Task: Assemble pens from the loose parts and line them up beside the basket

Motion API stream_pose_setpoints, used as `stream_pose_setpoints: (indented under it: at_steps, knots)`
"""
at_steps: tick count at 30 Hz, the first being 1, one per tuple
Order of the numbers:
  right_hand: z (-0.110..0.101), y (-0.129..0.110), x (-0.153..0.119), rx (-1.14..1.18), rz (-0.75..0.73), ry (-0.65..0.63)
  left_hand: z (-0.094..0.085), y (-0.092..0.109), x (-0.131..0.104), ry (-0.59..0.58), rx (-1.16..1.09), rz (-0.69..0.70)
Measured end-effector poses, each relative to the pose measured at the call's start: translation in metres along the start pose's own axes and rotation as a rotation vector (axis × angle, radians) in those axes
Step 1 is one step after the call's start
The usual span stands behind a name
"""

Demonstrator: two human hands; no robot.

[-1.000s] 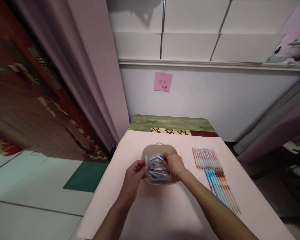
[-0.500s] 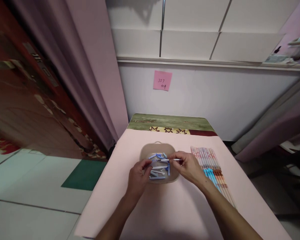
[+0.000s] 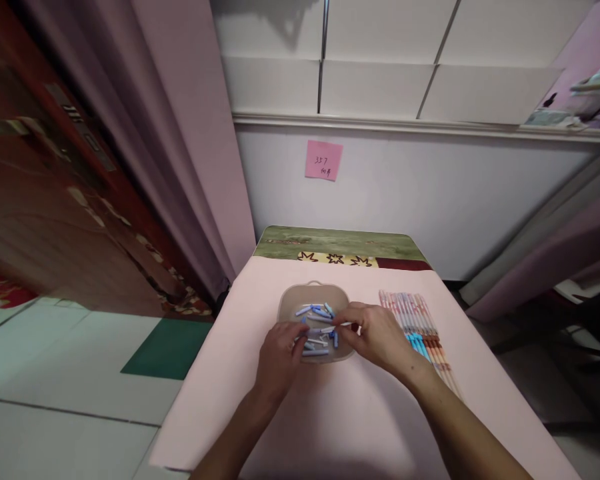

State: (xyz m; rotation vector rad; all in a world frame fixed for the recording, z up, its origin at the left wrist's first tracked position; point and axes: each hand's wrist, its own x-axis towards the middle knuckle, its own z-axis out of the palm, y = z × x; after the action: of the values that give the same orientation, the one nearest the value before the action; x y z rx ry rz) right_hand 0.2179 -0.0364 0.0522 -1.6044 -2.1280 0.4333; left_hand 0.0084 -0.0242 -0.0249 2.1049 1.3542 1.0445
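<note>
My left hand (image 3: 283,353) is closed in a pinch on a short translucent purplish pen part (image 3: 314,331). My right hand (image 3: 373,330) pinches a thin white pen refill (image 3: 337,327), whose left end meets the pen part; how far it reaches inside is too small to tell. Both hands are over a beige plastic basin (image 3: 293,297) with a small loop at its far rim. Inside the basin lie several blue and light-blue pen pieces (image 3: 316,353) and white slender pieces. Fingers cover part of what each hand holds.
Right of the basin, several pens (image 3: 407,313) lie side by side in a row, with clear, blue and brown-orange sections. A pink cloth (image 3: 240,413) covers most of the table. A wall with a pink note (image 3: 323,160) stands behind.
The refill in my right hand has come to the pen part in my left hand, and the two now meet in line. My hands are slightly closer together.
</note>
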Motion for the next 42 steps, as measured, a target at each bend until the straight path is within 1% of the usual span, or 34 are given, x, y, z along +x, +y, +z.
stream_pose_setpoints:
  at_steps: [6, 10, 12, 13, 15, 17, 18, 19, 20, 21, 23, 25, 27, 29, 30, 32, 33, 34, 35, 36, 39, 42]
  knots:
    - [0.008, -0.001, -0.001, 0.095, 0.117, 0.025, 0.008, 0.008, -0.004, -0.064, -0.217, -0.149]
    - [0.011, -0.004, -0.005, 0.056, 0.121, -0.041, 0.009, 0.014, -0.004, -0.091, -0.202, -0.107]
    - [0.009, -0.006, -0.006, 0.090, 0.102, -0.034, 0.010, 0.018, -0.002, -0.112, -0.251, -0.128]
    - [0.008, -0.005, -0.006, 0.143, 0.100, 0.009, 0.011, 0.019, -0.002, -0.126, -0.312, -0.165]
    - [0.009, 0.001, -0.006, 0.317, 0.113, 0.159, 0.012, 0.021, 0.001, -0.147, -0.502, -0.288]
    - [0.015, 0.012, -0.007, 0.523, 0.152, 0.312, 0.013, 0.021, 0.003, -0.154, -0.711, -0.436]
    - [0.021, 0.018, -0.008, 0.615, 0.175, 0.351, 0.013, 0.021, 0.004, -0.152, -0.793, -0.499]
    - [0.029, 0.023, -0.010, 0.688, 0.198, 0.347, 0.014, 0.021, 0.005, -0.143, -0.848, -0.543]
    - [0.038, 0.027, -0.012, 0.738, 0.209, 0.310, 0.014, 0.021, 0.006, -0.132, -0.877, -0.565]
    - [0.048, 0.028, -0.014, 0.774, 0.207, 0.233, 0.014, 0.021, 0.007, -0.120, -0.886, -0.566]
    - [0.068, 0.025, -0.018, 0.841, 0.210, 0.094, 0.017, 0.024, 0.009, -0.093, -0.869, -0.545]
    - [0.081, 0.018, -0.018, 0.907, 0.199, 0.072, 0.020, 0.029, 0.013, -0.069, -0.841, -0.527]
    - [0.084, 0.012, -0.015, 0.965, 0.190, 0.116, 0.022, 0.034, 0.019, -0.057, -0.833, -0.523]
    - [0.080, 0.013, -0.011, 1.011, 0.188, 0.170, 0.019, 0.034, 0.027, -0.028, -0.831, -0.525]
    - [0.076, 0.016, -0.010, 1.029, 0.191, 0.200, 0.016, 0.031, 0.032, 0.005, -0.813, -0.526]
    - [0.069, 0.025, -0.012, 1.051, 0.216, 0.272, 0.008, 0.019, 0.041, 0.122, -0.718, -0.494]
    - [0.066, 0.031, -0.014, 1.059, 0.236, 0.304, 0.004, 0.011, 0.044, 0.166, -0.625, -0.450]
    - [0.064, 0.036, -0.016, 1.065, 0.256, 0.329, 0.001, 0.003, 0.047, 0.173, -0.503, -0.393]
    - [0.063, 0.040, -0.019, 1.074, 0.275, 0.341, -0.001, -0.005, 0.049, 0.135, -0.361, -0.343]
    - [0.062, 0.044, -0.023, 1.088, 0.293, 0.343, -0.002, -0.012, 0.050, 0.072, -0.227, -0.300]
    - [0.063, 0.047, -0.032, 1.145, 0.347, 0.321, 0.006, -0.025, 0.052, -0.069, -0.082, -0.240]
    - [0.063, 0.046, -0.037, 1.189, 0.381, 0.307, 0.024, -0.028, 0.053, -0.212, -0.002, -0.189]
